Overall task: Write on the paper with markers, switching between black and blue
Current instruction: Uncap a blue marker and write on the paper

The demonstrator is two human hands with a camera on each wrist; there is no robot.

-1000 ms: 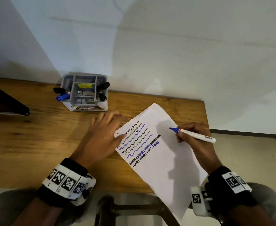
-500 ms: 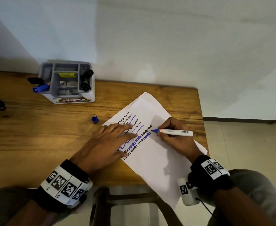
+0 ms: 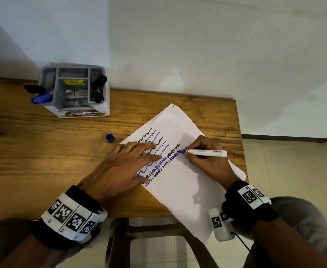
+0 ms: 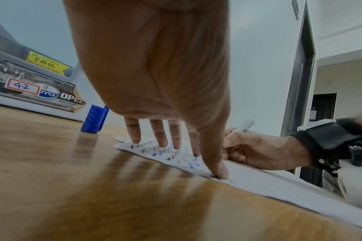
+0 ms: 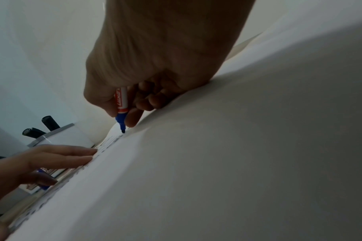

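Note:
A white paper (image 3: 180,182) lies askew on the wooden table (image 3: 42,161), bearing black and blue wavy lines and rows of "HARI". My right hand (image 3: 203,157) grips an uncapped blue marker (image 3: 205,152); its tip touches the sheet just right of the last blue word. The same marker (image 5: 121,106) shows in the right wrist view, tip down on the paper (image 5: 217,163). My left hand (image 3: 124,167) lies flat with straight fingers on the sheet's left part, and its fingertips (image 4: 176,143) press the paper (image 4: 258,177).
The blue cap (image 3: 109,137) stands on the table left of the paper, also the cap (image 4: 93,120) in the left wrist view. A grey organiser (image 3: 73,91) at the back left holds black markers (image 3: 98,88) and a blue one (image 3: 41,98). The table's right edge runs beside my right hand.
My right hand brought the blue marker down and left from above the sheet until its tip met the paper. My left hand slid from the sheet's corner further onto the written lines.

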